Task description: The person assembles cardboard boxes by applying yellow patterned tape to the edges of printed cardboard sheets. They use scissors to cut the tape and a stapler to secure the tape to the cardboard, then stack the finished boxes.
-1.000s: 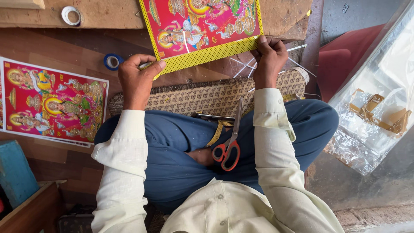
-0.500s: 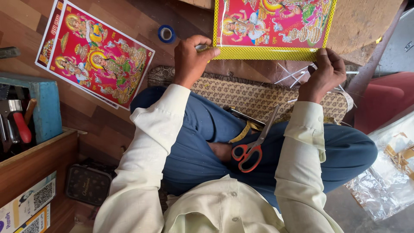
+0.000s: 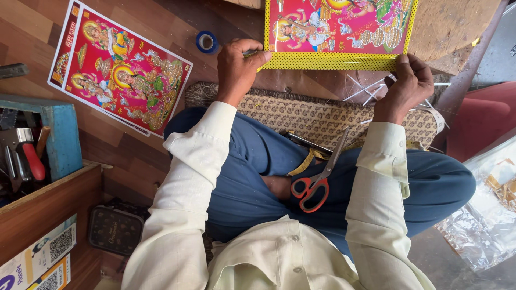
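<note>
1. two hands on it: the left hand (image 3: 239, 67) pinches the lower left corner of the framed print (image 3: 338, 33) and the right hand (image 3: 408, 86) grips its lower right corner, hands well apart; the print lies on the wooden floor ahead of the knees.
2. risk, as i judge it: the scissors (image 3: 317, 180) rest loose on the lap, blades pointing up toward the right sleeve; a shift of the legs could tip them off.
3. thin clear strips (image 3: 371, 91) lie under the right hand; they could snag the yellow border.
4. containers: the blue tray (image 3: 62, 137) at left holds tools, one a red-handled tool (image 3: 32, 161); the rest is too cluttered to tell.
</note>
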The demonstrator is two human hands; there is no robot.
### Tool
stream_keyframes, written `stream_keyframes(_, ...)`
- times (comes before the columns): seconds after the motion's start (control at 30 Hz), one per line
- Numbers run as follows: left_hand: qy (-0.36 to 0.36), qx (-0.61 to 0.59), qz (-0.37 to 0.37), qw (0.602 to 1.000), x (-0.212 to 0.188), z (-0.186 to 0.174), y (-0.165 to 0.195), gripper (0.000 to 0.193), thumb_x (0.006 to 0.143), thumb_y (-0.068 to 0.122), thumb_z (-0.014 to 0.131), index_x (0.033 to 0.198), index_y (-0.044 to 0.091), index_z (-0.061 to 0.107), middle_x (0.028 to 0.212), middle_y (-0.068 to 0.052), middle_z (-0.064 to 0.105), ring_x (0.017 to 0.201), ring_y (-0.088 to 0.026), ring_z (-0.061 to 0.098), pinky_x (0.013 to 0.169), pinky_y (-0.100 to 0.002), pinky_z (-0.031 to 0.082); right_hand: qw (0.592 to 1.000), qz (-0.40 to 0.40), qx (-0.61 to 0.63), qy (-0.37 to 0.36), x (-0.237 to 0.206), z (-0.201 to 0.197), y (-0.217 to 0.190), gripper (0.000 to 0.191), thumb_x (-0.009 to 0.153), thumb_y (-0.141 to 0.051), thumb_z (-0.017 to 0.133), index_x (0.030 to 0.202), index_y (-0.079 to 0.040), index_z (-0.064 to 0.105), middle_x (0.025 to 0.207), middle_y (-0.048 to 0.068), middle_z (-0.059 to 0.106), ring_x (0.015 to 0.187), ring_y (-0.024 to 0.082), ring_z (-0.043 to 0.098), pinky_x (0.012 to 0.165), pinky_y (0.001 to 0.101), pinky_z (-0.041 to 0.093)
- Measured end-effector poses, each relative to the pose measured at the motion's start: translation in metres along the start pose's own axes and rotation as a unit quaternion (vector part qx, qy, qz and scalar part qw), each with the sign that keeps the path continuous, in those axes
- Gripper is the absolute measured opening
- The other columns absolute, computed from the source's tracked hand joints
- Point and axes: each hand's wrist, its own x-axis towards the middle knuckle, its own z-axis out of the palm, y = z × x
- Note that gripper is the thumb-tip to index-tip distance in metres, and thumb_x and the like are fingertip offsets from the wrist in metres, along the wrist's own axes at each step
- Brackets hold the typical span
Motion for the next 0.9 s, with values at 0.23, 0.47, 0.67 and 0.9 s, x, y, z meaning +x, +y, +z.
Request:
stream_keyframes(0.23, -0.018, -0.010, -0.017, 1.000, 0.002, -0.001, 0.002, 0.022, 0.081, 0.021, 0.086, 0.092, 0.003, 0.079, 0.098, -0.014, 0.077, 0.086, -0.021, 0.075, 0.074, -0.033, 0.060, 1.000, -0.002, -0.001, -0.001, -0.002, 0.001, -0.002, 0.008, 0.088, -0.007, 0.080, 0.093, -0.003, 0.076, 0.085, 0.006, 0.077, 0.074, 0.015, 0.072, 0.059, 0.0277, 0.050)
stream_keyframes(0.47, -0.054, -0.088, -0.068, 0.992, 0.005, -0.004, 0.007, 0.017, 0.081, 0.012, 0.082, 0.091, -0.001, 0.077, 0.086, -0.009, 0.077, 0.074, -0.013, 0.073, 0.065, -0.027, 0.059, 0.996, 0.062, 0.048, 0.029, -0.002, 0.006, -0.011, 0.011, 0.079, -0.008, 0.078, 0.088, -0.002, 0.077, 0.079, 0.006, 0.075, 0.067, 0.015, 0.069, 0.057, 0.0262, 0.049)
stream_keyframes(0.67, -0.100, -0.224, -0.120, 0.962, 0.013, -0.004, -0.005, 0.011, 0.081, 0.004, 0.080, 0.087, -0.003, 0.075, 0.082, -0.006, 0.077, 0.073, -0.009, 0.069, 0.066, -0.024, 0.057, 0.991, 0.093, 0.084, 0.051, 0.008, 0.005, -0.004, 0.011, 0.076, -0.004, 0.077, 0.085, 0.001, 0.077, 0.075, 0.007, 0.073, 0.059, 0.013, 0.063, 0.051, 0.0248, 0.043)
stream_keyframes(0.9, -0.116, -0.251, -0.136, 0.951, 0.019, -0.006, -0.015, 0.012, 0.079, 0.004, 0.080, 0.087, -0.004, 0.075, 0.082, -0.007, 0.075, 0.071, -0.011, 0.068, 0.063, -0.026, 0.055, 0.994, -0.054, 0.042, 0.080, 0.011, 0.014, 0.022, 0.009, 0.082, -0.006, 0.080, 0.083, 0.002, 0.075, 0.073, 0.007, 0.073, 0.058, 0.012, 0.060, 0.051, 0.0247, 0.043)
